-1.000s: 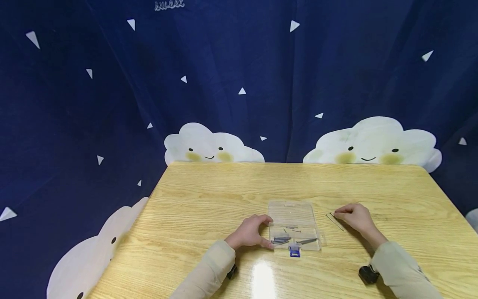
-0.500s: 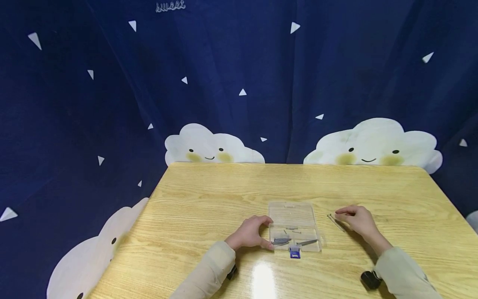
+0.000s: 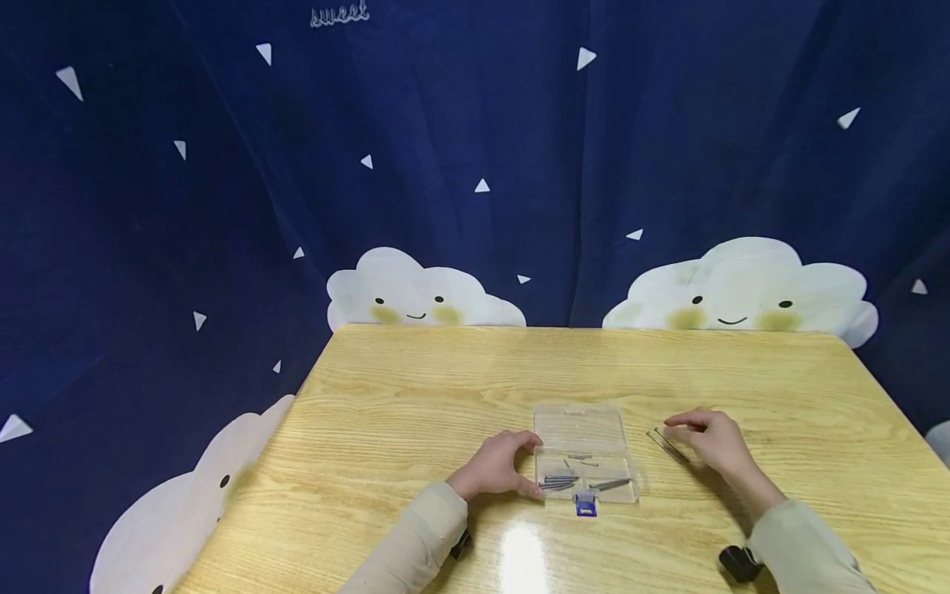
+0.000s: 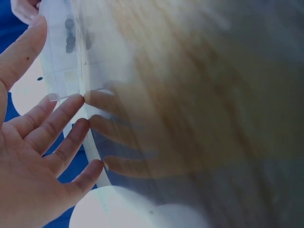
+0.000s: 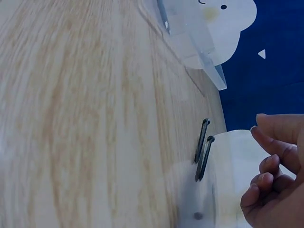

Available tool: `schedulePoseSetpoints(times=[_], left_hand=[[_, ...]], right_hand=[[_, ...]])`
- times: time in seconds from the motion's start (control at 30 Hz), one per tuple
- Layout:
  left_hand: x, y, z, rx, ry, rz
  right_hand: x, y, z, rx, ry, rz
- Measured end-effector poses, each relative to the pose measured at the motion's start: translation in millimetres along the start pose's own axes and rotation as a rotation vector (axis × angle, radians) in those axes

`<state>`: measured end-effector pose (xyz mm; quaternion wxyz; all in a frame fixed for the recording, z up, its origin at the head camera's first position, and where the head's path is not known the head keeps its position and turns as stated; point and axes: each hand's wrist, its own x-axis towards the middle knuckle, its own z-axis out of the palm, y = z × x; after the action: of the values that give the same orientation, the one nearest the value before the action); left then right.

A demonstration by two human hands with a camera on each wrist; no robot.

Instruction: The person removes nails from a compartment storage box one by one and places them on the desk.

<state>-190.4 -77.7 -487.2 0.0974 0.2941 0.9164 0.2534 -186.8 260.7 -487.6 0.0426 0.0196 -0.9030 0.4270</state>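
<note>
A clear plastic box with its lid folded back stands on the table. Several long nails lie in its front left compartment, more nails at the front right, and small ones behind. My left hand spans the box's left side, thumb by the front corner; its fingers look fairly straight in the left wrist view. Two loose nails lie side by side on the table, right of the box. My right hand hovers beside them, apart, loosely curled and holding nothing.
A blue latch sticks out from the box's front edge. The wooden table reaches back to a dark blue curtain printed with clouds. Black wrist devices sit by the sleeves.
My right hand has drawn back slightly from the loose nails. Those two nails have shifted a little, their heads coming together and then apart. My left hand stays at the box.
</note>
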Motion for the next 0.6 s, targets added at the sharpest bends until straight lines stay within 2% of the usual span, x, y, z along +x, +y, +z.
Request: schedulePoseSetpoints(times=[0.17, 0.2, 0.37, 0.4, 0.43, 0.57, 0.6], left_hand=[[-1.6, -0.6, -0.5, -0.014, 0.003, 0.023], [0.0, -6.0, 3.6, -0.007, 0.013, 0.047], [-0.2, -10.3, 4.4, -0.024, 0.023, 0.088], [-0.2, -10.3, 4.4, -0.028, 0.024, 0.089], [-2.6, -4.6, -0.3, -0.039, 0.013, 0.071], [-1.3, -3.3, 0.0, -0.024, 0.005, 0.048], [-1.8, -1.1, -1.0, -0.032, -0.006, 0.025]], right_hand=[[-2.5, -5, 0, 0.01, 0.009, -0.021], [-3.1, -6, 0, 0.011, 0.012, -0.029], [-6.4, -13, 3, -0.004, 0.035, -0.084], [-7.4, -14, 3, -0.004, 0.034, -0.091], [-8.2, -15, 4, -0.005, 0.033, -0.098], [-11.5, -19, 6, 0.009, 0.023, -0.112], [-12.0, -20, 7, 0.013, 0.021, -0.118]])
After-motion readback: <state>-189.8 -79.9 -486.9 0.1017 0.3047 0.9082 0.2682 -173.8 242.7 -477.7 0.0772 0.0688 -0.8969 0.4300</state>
